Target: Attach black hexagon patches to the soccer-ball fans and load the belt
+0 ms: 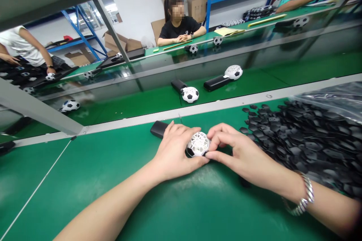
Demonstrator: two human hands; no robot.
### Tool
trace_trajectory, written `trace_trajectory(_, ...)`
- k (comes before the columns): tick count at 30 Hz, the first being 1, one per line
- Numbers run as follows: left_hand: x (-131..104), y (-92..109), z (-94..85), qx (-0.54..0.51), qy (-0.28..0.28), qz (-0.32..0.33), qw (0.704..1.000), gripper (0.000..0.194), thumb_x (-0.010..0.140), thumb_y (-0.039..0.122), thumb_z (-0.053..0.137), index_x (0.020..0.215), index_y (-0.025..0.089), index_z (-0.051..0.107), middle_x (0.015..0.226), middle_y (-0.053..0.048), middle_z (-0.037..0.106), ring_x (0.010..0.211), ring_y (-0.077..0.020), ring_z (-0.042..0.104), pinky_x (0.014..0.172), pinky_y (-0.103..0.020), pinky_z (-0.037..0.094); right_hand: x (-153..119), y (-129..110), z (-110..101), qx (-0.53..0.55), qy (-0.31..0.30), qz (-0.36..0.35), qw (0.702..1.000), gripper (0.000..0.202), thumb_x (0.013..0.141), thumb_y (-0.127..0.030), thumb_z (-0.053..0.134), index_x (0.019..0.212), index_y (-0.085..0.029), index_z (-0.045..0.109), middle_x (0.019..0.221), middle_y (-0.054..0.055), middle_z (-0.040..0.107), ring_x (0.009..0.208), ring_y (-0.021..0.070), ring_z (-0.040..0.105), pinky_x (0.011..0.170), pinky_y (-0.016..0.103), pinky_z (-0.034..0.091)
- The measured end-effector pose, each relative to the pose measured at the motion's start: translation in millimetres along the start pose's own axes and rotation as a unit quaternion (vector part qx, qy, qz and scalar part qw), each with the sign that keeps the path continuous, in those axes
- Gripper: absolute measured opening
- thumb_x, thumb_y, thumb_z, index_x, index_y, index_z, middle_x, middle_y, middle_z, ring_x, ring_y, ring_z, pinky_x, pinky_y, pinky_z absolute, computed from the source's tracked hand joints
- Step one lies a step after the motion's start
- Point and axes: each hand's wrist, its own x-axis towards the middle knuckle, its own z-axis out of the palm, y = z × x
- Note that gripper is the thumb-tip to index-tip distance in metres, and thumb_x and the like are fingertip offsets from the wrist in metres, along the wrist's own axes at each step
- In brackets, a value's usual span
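Observation:
On the green table lies a handheld fan (198, 142) with a white, football-patterned grille head and a black handle (158, 129). My left hand (177, 148) is wrapped round the head from the left, covering the place where handle and head join. At the head's right edge, my right hand (236, 150) has thumb and fingers pinched on a small black piece (206, 154), which they mostly hide. One black panel shows on the head's lower left side. A large heap of loose black panels (305, 143) spreads to the right, behind my right forearm.
Beyond the metal rail (135, 112), a green conveyor carries football-headed fans (190, 94). Across it a person in a black shirt (181, 28) sits with hands together. A slanting post (42, 109) stands at left. A clear plastic bag (333, 99) lies by the heap.

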Motion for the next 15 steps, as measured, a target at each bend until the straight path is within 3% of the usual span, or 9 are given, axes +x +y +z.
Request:
trace_trajectory(3, 0.4, 1.0, 1.6, -0.024, 0.014, -0.007, 1.000, 0.057, 0.063, 0.044, 0.069, 0.114, 0.025, 0.052, 0.103, -0.002, 0.061, 0.103, -0.0234, 0.050, 0.105, -0.048, 0.019, 1.0, 4.4, 3.3, 0.052, 0.003, 0.030, 0.998, 0.012, 0.075, -0.021, 0.060, 0.075, -0.022, 0.048, 0.108, 0.003, 0.052, 0.101, 0.0197, 0.050, 0.080, 0.033, 0.046)
trace_trajectory(7, 0.4, 1.9, 2.7, -0.043, 0.025, -0.005, 0.999, 0.054, 0.062, 0.041, 0.071, 0.110, 0.023, 0.055, 0.100, -0.003, 0.061, 0.098, -0.0229, 0.051, 0.100, -0.044, 0.028, -0.2, 2.8, 9.9, 0.075, 0.009, 0.053, 0.996, 0.016, 0.075, -0.020, 0.057, 0.077, -0.023, 0.042, 0.097, 0.002, 0.054, 0.081, 0.0159, 0.054, 0.063, 0.028, 0.048)
trace_trajectory(9, -0.6, 2.1, 3.0, -0.044, 0.030, 0.003, 0.999, 0.053, 0.062, 0.038, 0.071, 0.110, 0.022, 0.055, 0.100, -0.003, 0.061, 0.099, -0.0225, 0.051, 0.099, -0.043, 0.029, 0.0, -0.2, 10.6, 0.069, 0.022, 0.052, 0.996, 0.016, 0.075, -0.021, 0.057, 0.079, -0.022, 0.042, 0.096, 0.002, 0.054, 0.079, 0.0160, 0.054, 0.059, 0.027, 0.047)
trace_trajectory(11, -2.2, 2.1, 3.6, -0.041, 0.034, 0.014, 0.998, 0.053, 0.064, 0.037, 0.070, 0.112, 0.022, 0.054, 0.102, -0.003, 0.060, 0.101, -0.0221, 0.050, 0.101, -0.043, 0.027, 2.1, -0.9, 4.5, 0.055, -0.006, 0.048, 0.997, 0.015, 0.074, -0.023, 0.057, 0.082, -0.022, 0.044, 0.093, 0.002, 0.056, 0.081, 0.0171, 0.055, 0.061, 0.027, 0.047)
trace_trajectory(13, -3.4, 1.3, 4.5, -0.041, 0.031, 0.024, 0.998, 0.057, 0.064, 0.041, 0.070, 0.115, 0.021, 0.052, 0.105, -0.004, 0.059, 0.103, -0.0221, 0.050, 0.104, -0.044, 0.024, 5.0, 4.2, -10.3, -0.012, -0.048, 0.030, 0.998, 0.011, 0.076, -0.026, 0.055, 0.083, -0.021, 0.048, 0.089, 0.002, 0.057, 0.082, 0.0182, 0.056, 0.067, 0.029, 0.047)
trace_trajectory(15, -3.3, -0.5, 4.5, -0.041, 0.023, 0.029, 0.998, 0.067, 0.060, 0.050, 0.071, 0.117, 0.021, 0.051, 0.108, -0.006, 0.058, 0.104, -0.0234, 0.049, 0.105, -0.047, 0.021, 7.2, 16.3, -31.2, -0.164, -0.038, 0.025, 0.985, 0.011, 0.078, -0.030, 0.054, 0.084, -0.021, 0.053, 0.090, 0.004, 0.058, 0.083, 0.0216, 0.056, 0.071, 0.034, 0.046)
